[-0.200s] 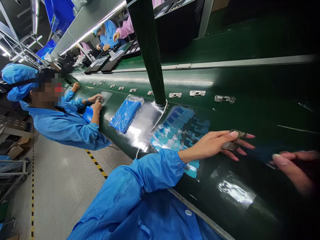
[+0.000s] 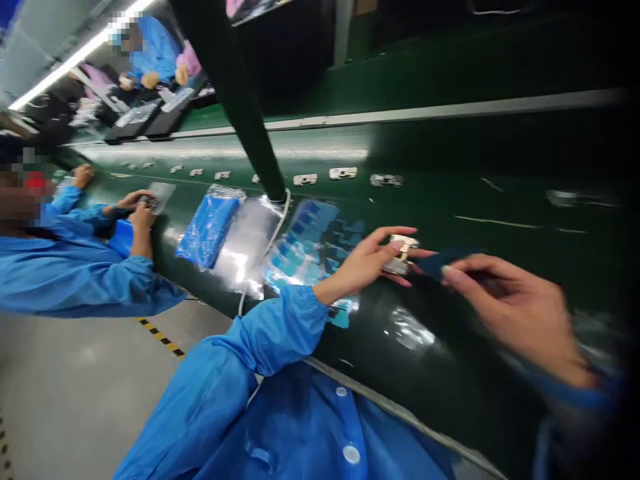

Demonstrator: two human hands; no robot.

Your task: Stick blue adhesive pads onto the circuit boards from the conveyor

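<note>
My left hand (image 2: 367,263) grips a small silvery metal part (image 2: 399,268) between thumb and fingers above the green work surface. To its right, my right hand (image 2: 520,307) is closed in a pinch. A thin dark-blue film (image 2: 457,259), blurred, runs from its fingertips towards the metal part; whether it touches the part I cannot tell. Beside my left forearm lies a clear sheet with blue film cut-outs (image 2: 305,243).
Similar metal parts (image 2: 343,173) lie in a row along the far side of the green surface (image 2: 435,200). A dark post (image 2: 240,100) rises from it, near a white cable (image 2: 280,227). A bagged blue pack (image 2: 209,227) lies left. A co-worker in blue (image 2: 75,273) works beside me.
The view has swung right, so the scene shifts left. My right hand has come further into view, and the metal part in my left hand shows more of its bright face.
</note>
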